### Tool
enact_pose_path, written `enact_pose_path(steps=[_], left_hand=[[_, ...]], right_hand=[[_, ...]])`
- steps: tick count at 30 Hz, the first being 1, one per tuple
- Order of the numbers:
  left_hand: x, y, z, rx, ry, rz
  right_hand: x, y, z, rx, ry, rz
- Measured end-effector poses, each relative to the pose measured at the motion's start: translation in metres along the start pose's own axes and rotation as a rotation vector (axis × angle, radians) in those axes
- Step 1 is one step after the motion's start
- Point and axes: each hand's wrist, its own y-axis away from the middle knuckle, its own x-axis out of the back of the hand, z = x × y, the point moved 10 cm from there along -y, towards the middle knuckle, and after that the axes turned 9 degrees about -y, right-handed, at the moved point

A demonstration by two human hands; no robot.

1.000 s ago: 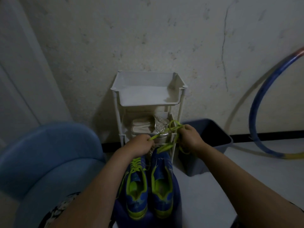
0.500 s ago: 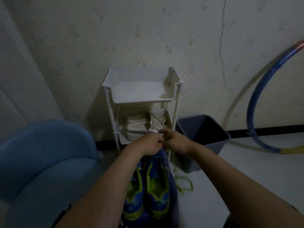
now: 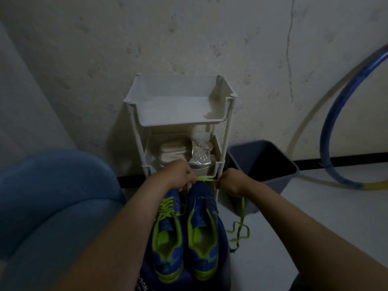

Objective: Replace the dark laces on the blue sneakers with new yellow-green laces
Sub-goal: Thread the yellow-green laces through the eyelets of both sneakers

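Two blue sneakers with yellow-green trim rest side by side on my lap, toes pointing away. The left sneaker (image 3: pixel 167 246) carries a yellow-green lace. The right sneaker (image 3: pixel 202 238) shows no lace over its tongue. A loose yellow-green lace (image 3: pixel 207 180) is stretched taut above the toes between my hands. My left hand (image 3: pixel 178 177) pinches one end, and my right hand (image 3: pixel 231 182) grips it farther along. The rest of the lace (image 3: pixel 241 225) hangs from my right hand and curls on the floor.
A white tiered rack (image 3: pixel 180 120) stands against the wall ahead, with silver shoes (image 3: pixel 189 154) on its lower shelf. A dark bin (image 3: pixel 262 164) sits right of it, a hoop (image 3: pixel 336 122) leans at far right, and a blue chair (image 3: pixel 52 196) fills the left.
My hands were together over the toes half a second ago; they have moved apart, pulling a stretch of lace tight between them. The view has tilted slightly.
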Motion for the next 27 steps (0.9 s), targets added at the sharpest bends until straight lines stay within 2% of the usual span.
enact_pose_path(steps=[2, 5, 8, 13, 16, 20, 24, 27], left_hand=[[-0.005, -0.002, 0.001, 0.010, 0.000, -0.004], [-0.019, -0.008, 0.012, -0.031, -0.002, -0.042], [-0.022, -0.016, 0.017, -0.058, -0.022, -0.032], [-0.036, -0.019, 0.011, -0.023, 0.084, -0.131], [-0.027, -0.021, 0.002, 0.049, 0.152, -0.016], [-0.017, -0.025, -0.005, 0.068, 0.090, 0.078], [-0.032, -0.025, -0.003, 0.007, 0.082, -0.043], [-0.033, -0.021, 0.002, -0.025, 0.085, -0.037]], right_hand=[[-0.006, -0.005, -0.001, -0.007, -0.037, -0.017], [-0.020, -0.009, -0.015, 0.042, -0.441, -0.078], [-0.027, -0.013, -0.020, 0.044, -0.603, -0.113], [-0.016, -0.021, -0.012, 0.028, -0.472, -0.064], [-0.015, -0.026, -0.007, 0.048, -0.368, -0.051], [-0.016, -0.028, -0.007, 0.070, -0.388, -0.057], [-0.012, -0.028, -0.006, 0.084, -0.362, -0.029], [-0.014, -0.029, -0.003, 0.092, -0.386, -0.023]])
